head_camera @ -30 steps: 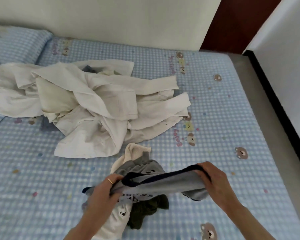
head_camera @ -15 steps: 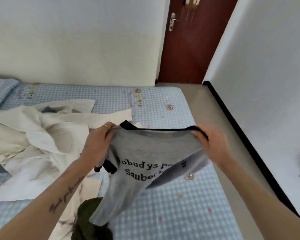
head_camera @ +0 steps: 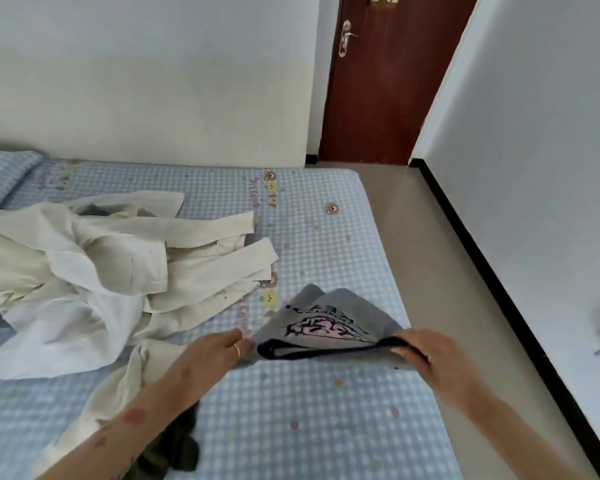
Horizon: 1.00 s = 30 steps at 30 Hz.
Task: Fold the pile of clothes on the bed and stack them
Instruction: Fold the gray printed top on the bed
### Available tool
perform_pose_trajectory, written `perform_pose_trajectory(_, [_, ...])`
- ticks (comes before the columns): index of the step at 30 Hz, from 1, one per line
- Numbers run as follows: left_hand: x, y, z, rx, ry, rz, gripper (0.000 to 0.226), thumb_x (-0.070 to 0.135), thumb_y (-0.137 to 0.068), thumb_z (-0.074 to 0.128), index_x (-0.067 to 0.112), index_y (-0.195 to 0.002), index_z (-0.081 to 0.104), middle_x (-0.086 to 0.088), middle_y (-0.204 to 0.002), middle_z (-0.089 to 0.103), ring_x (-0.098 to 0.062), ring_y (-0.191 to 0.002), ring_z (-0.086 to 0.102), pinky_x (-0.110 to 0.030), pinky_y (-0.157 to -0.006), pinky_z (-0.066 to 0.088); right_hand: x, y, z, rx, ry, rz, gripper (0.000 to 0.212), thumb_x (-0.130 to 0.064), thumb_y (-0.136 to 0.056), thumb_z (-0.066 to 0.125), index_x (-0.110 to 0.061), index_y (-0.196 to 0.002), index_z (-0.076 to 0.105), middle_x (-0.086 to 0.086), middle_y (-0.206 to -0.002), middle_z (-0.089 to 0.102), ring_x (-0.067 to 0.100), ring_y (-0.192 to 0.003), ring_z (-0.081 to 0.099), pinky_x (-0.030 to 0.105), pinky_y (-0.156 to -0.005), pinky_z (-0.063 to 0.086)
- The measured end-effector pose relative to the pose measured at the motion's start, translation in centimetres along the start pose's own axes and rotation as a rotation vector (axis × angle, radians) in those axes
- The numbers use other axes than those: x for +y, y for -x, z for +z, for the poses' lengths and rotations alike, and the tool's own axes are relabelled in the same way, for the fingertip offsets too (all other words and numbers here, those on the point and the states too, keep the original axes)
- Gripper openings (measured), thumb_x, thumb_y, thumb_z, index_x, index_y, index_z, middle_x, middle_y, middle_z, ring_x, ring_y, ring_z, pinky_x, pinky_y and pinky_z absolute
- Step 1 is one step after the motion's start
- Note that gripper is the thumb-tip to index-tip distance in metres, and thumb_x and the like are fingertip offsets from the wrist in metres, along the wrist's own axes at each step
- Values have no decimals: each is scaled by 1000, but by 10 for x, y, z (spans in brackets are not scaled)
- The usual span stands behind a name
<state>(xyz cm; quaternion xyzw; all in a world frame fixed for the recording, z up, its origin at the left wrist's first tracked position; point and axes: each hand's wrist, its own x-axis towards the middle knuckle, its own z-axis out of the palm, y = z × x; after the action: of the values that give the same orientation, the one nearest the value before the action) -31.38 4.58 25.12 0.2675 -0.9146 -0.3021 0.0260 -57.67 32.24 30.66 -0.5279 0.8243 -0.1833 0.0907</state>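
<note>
Left hand (head_camera: 219,355) and right hand (head_camera: 430,362) each have fingers clamped on the dark neckline of the grey T-shirt (head_camera: 329,320), held above the bed (head_camera: 309,427), beside the cream clothes pile (head_camera: 111,268).

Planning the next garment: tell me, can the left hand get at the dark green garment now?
Probably not yet: the left hand is pinching the grey shirt. The dark green garment lies uncovered beside that forearm.

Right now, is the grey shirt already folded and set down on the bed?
No: both the left hand and right hand grip the grey shirt by its dark collar, unfolded.
</note>
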Motion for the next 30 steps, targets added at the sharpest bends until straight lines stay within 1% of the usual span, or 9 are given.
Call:
perform_pose_trajectory(3, [-15,33,60,-229,-378,255,30,43,-45,86,37,-69,68,20,-62,56,6,-49,50,-9,-45,35,16,53,70,-180,23,54,30,-49,-96,35,-42,-114,58,-15,-98,63,8,-87,61,20,-73,40])
perform_pose_trajectory(7, [-59,83,157,-421,-588,382,9,43,-57,65,34,-59,66,11,-70,50,1,-47,53,-10,-44,40,15,117,163,-358,-103,183,43,-44,-97,42,-49,-138,31,-14,-146,38,1,-114,54,0,-77,29])
perform_pose_trajectory(10, [-95,127,226,-469,-575,437,23,39,-64,43,32,-59,65,5,-72,51,-9,-57,54,-16,-52,52,9,151,217,-392,-120,244,60,-42,-89,57,-58,-136,24,-15,-131,57,-6,-104,59,-6,-73,32])
perform_pose_trajectory(13, [-120,151,264,-569,-540,422,17,46,-56,57,34,-58,68,12,-63,62,-14,-74,45,-17,-55,54,4,185,265,-454,-100,286,46,-47,-89,55,-49,-132,41,-11,-144,44,1,-125,48,7,-85,37])
perform_pose_trajectory(17, [-131,179,290,-646,-380,248,59,65,-16,77,28,-61,72,4,-74,70,-14,-68,68,-15,-57,51,-1,214,300,-437,32,265,52,-39,-50,90,-28,-85,53,-20,-77,65,-1,-82,49,10,-51,41])
perform_pose_trajectory(19, [-129,186,293,-598,-333,132,72,54,-8,85,20,-71,77,-6,-83,73,-19,-73,72,-22,-57,55,-3,227,309,-332,83,225,45,-35,-36,95,-32,-64,60,-23,-60,57,4,-72,41,11,-49,41])
perform_pose_trajectory(22, [-131,190,300,-495,-160,-70,92,27,-1,90,10,-90,76,-16,-99,72,-28,-86,71,-33,-62,58,-2,245,317,-248,55,238,30,-28,-58,89,-31,-82,71,-22,-77,66,2,-78,48,15,-62,43])
perform_pose_trajectory(26, [-136,185,304,-290,-118,-21,107,20,-31,92,12,-129,48,-20,-131,56,-35,-118,56,-47,-88,53,20,256,320,73,30,694,29,4,-85,59,-8,-111,66,12,-112,66,32,-93,60,44,-70,51])
perform_pose_trajectory(30, [-147,167,317,-63,-116,-350,39,42,-98,40,32,-136,41,4,-142,42,-18,-131,40,-37,-106,37,45,240,324,109,-120,1135,41,-6,-95,47,-7,-136,44,20,-133,45,41,-118,47,47,-92,42])
